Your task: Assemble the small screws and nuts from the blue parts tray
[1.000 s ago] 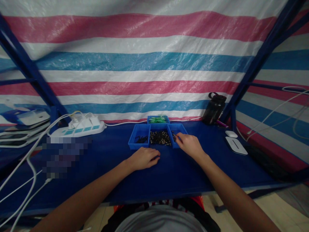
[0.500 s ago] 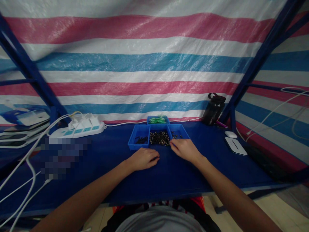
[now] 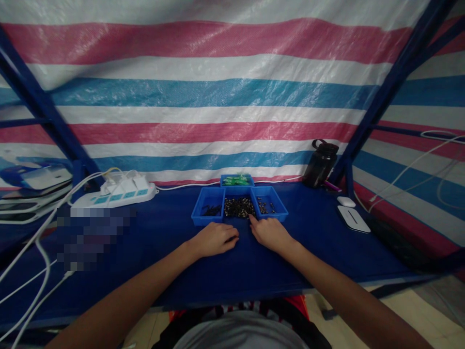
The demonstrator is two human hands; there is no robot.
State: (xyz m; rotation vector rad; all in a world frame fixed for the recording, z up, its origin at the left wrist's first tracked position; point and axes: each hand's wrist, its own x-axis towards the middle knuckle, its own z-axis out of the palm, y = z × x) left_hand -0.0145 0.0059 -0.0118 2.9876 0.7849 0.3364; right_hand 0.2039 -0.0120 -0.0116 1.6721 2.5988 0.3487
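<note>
Your left hand rests on the bench, thumb and fingers apart; your right hand, grip unclear, sits beside the middle parts, near right. They're probably light, stiff, slippery: pinch mid-body.

Left grip curled, right grip pointing, forearms angled inward

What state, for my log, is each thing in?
Left blue rectangular plastic bin: sparsely filled
Middle blue rectangular plastic bin: amply filled
Right blue rectangular plastic bin: sparsely filled
Rear blue rectangular plastic bin: filled
Black cylindrical bottle: lidded
White power strip: plugs inserted
Left hand: loosely curled
Right hand: index finger extended
</note>
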